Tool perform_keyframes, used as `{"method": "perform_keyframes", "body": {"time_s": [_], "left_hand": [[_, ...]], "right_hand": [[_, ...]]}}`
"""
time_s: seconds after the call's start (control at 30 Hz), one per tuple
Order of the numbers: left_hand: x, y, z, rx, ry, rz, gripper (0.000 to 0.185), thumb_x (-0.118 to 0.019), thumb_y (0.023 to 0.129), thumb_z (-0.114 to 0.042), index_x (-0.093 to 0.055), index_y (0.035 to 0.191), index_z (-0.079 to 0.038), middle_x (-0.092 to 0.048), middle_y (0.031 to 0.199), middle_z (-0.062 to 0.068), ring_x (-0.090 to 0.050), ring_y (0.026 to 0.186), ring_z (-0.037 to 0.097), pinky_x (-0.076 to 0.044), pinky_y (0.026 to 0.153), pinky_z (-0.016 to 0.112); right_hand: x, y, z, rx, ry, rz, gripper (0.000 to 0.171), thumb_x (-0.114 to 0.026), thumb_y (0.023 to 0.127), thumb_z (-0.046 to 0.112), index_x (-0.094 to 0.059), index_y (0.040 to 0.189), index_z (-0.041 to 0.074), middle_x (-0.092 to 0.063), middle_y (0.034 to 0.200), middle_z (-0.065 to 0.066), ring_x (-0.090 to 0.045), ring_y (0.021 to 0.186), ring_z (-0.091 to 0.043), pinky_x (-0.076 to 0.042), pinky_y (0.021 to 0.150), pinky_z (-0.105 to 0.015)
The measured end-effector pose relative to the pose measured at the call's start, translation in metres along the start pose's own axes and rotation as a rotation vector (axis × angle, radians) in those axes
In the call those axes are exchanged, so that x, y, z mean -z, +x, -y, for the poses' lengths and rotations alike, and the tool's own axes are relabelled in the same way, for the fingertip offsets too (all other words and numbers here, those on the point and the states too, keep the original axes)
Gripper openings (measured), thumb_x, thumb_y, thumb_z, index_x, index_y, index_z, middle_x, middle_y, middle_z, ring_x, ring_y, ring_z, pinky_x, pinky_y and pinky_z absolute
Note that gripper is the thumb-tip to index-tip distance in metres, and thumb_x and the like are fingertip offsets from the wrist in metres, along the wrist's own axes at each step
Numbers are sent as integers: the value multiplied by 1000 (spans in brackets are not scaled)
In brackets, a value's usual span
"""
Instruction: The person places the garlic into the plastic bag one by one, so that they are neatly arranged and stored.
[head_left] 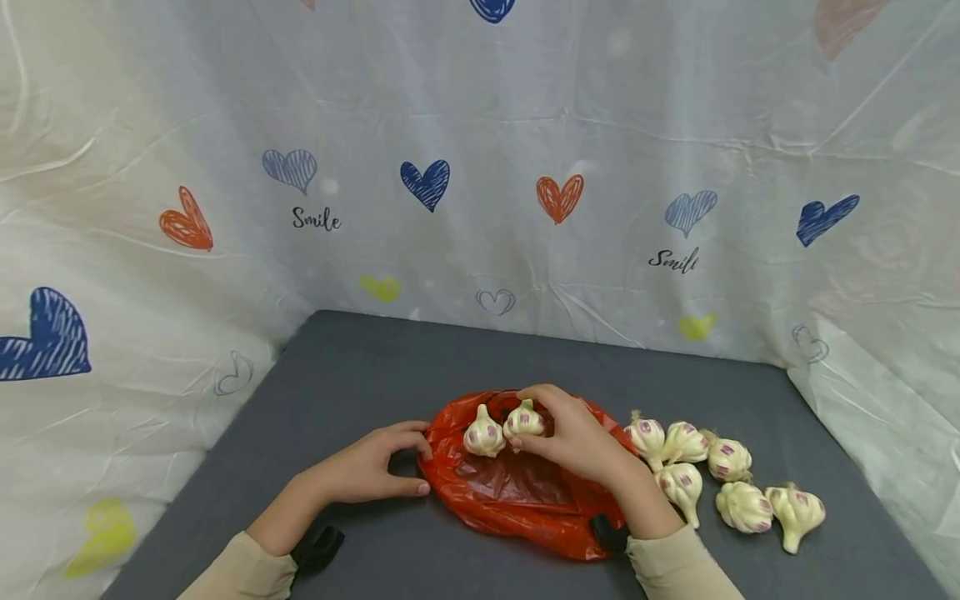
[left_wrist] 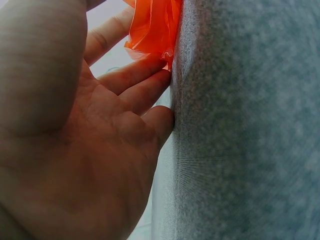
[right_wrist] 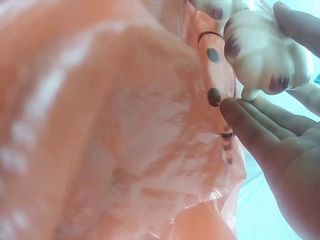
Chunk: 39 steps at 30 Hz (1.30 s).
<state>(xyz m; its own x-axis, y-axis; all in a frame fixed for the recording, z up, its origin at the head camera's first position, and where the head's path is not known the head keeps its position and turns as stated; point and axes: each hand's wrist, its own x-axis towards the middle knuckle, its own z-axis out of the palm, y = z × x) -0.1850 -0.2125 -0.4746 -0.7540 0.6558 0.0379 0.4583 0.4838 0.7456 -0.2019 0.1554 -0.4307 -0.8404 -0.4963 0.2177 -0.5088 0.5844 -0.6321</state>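
Note:
A red plastic bag (head_left: 517, 500) lies spread open on the table, its rim rolled into a ring. My right hand (head_left: 573, 437) holds a garlic bulb (head_left: 524, 421) over the bag's far inner side, thumb below and fingers above. In the right wrist view that garlic bulb (right_wrist: 265, 55) sits between the thumb and fingertips. Just left of it, inside the bag, another garlic bulb (head_left: 484, 433) stands stem up. My left hand (head_left: 367, 467) touches the bag's left edge with loosely bent fingers; in the left wrist view its fingertips meet the red plastic (left_wrist: 152, 30).
Several garlic bulbs (head_left: 729, 459) lie on the dark grey table (head_left: 360, 367) to the right of the bag, beside my right forearm. A white curtain (head_left: 495, 108) printed with hearts hangs behind the table and along both sides.

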Motion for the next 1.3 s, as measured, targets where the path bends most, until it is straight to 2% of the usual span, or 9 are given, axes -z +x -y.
{"method": "perform_keyframes", "body": {"time_s": [0.3, 0.53, 0.7, 1.3], "left_hand": [[1, 2, -2, 1, -1, 3, 27, -83, 98, -50, -69, 115, -35, -47, 166, 14, -42, 155, 42, -38, 118, 70], [1, 2, -1, -8, 13, 4, 28, -82, 98, -52, -68, 115, -35, -46, 167, 14, -42, 155, 41, -39, 118, 69], [1, 1, 2, -1, 24, 0, 29, -81, 98, -53, -68, 116, -35, -45, 167, 16, -42, 155, 44, -39, 117, 70], [1, -1, 1, 7, 18, 0, 29, -82, 98, -53, -68, 116, -34, -45, 168, 16, -41, 155, 44, -39, 117, 70]], "right_hand": [[-5, 1, -2, -11, 2, 23, 64, -88, 95, 40, -64, 147, 11, -64, 147, -1, -61, 135, -25, -52, 111, -53], [-9, 1, -3, -2, 27, 53, 63, -89, 95, 40, -64, 144, 10, -67, 141, -5, -64, 126, -23, -55, 104, -53], [-12, 3, -4, -11, -1, 81, 67, -87, 96, 41, -62, 149, 9, -66, 144, -4, -61, 133, -26, -51, 109, -54], [-14, 3, -3, -30, 0, 125, 65, -84, 98, 42, -61, 151, 10, -63, 148, -4, -58, 138, -27, -49, 113, -54]]}}
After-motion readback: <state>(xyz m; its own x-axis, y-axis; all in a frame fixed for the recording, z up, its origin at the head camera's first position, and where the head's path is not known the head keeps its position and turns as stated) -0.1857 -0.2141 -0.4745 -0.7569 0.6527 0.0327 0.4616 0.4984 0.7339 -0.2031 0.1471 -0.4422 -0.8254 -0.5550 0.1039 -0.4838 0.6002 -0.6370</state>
